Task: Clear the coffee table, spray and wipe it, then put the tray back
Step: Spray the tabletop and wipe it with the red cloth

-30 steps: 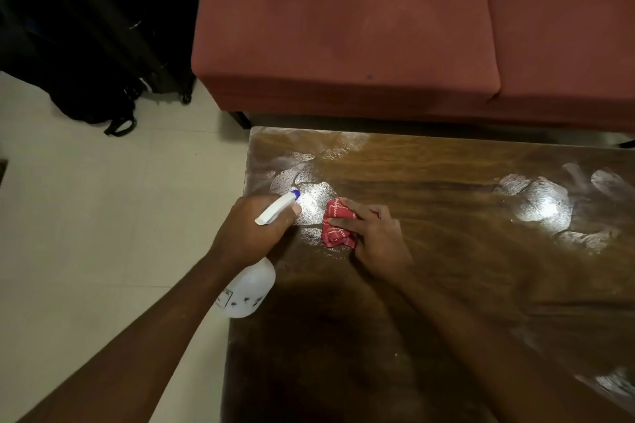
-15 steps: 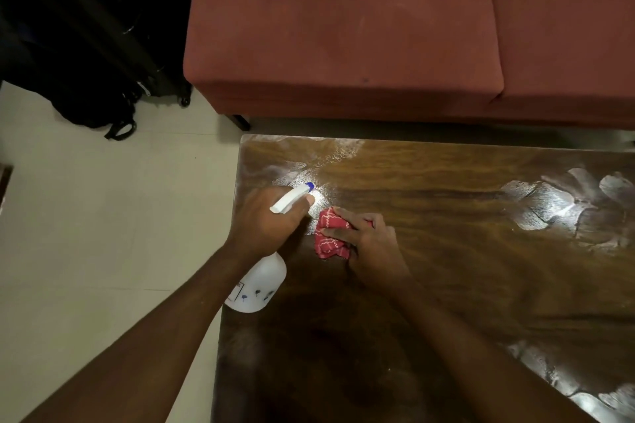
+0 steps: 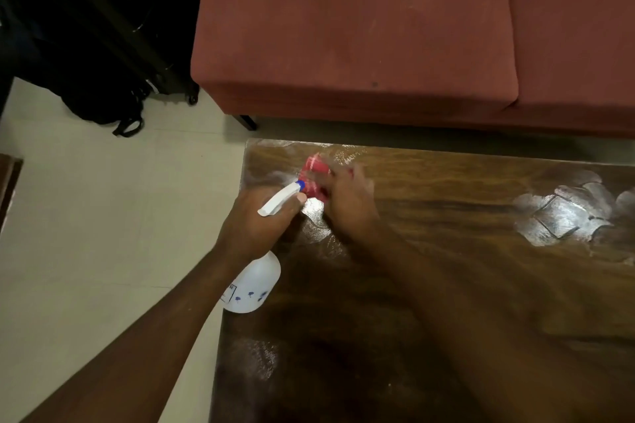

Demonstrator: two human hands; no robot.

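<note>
The left hand (image 3: 255, 227) is gripping the white spray bottle (image 3: 256, 285) at the left edge of the wooden surface (image 3: 446, 285), its fingers curled round the neck. The right hand (image 3: 348, 206) is lying on the red cloth (image 3: 314, 172) near the far left corner; its fingers are blurred, so I cannot tell their grip

Red cloth (image 3: 314, 175), white blue-tipped spray bottle (image 3: 256, 282), dark brown table (image 3: 446, 285), rust-red sofa (image 3: 360, 27).
</note>
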